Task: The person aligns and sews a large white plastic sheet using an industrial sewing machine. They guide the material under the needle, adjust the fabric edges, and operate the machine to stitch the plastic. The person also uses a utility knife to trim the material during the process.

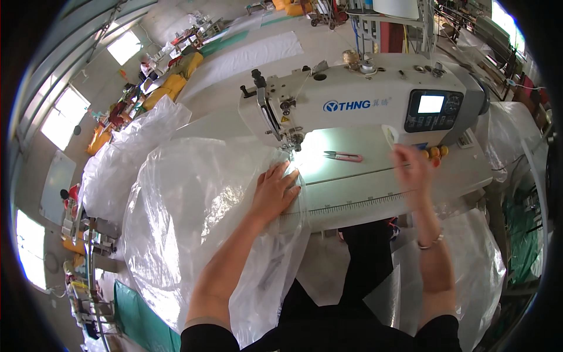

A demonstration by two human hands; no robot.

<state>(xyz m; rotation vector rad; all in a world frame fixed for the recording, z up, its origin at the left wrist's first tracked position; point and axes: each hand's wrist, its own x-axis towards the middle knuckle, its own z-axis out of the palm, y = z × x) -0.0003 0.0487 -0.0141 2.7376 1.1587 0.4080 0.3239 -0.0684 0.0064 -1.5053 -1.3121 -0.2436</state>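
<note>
My left hand (275, 190) lies flat with fingers spread on a clear plastic sheet (176, 193). Its fingertips rest just in front of the needle area of a white sewing machine (358, 102). The sheet spreads over the left part of the table and drapes off its front edge. My right hand (412, 173) is raised over the right part of the table, below the machine's control panel (435, 110). Motion smears its fingers, so whether they hold anything is unclear. Thread snips (346, 156) with pink handles lie on the lit machine bed between my hands.
Small yellow round pieces (435, 152) sit under the panel. A ruler scale (358, 202) runs along the table's front. More clear plastic (463, 258) hangs at right, and a bunched plastic heap (132, 152) stands at left. Yellow bundles (173, 85) lie farther back.
</note>
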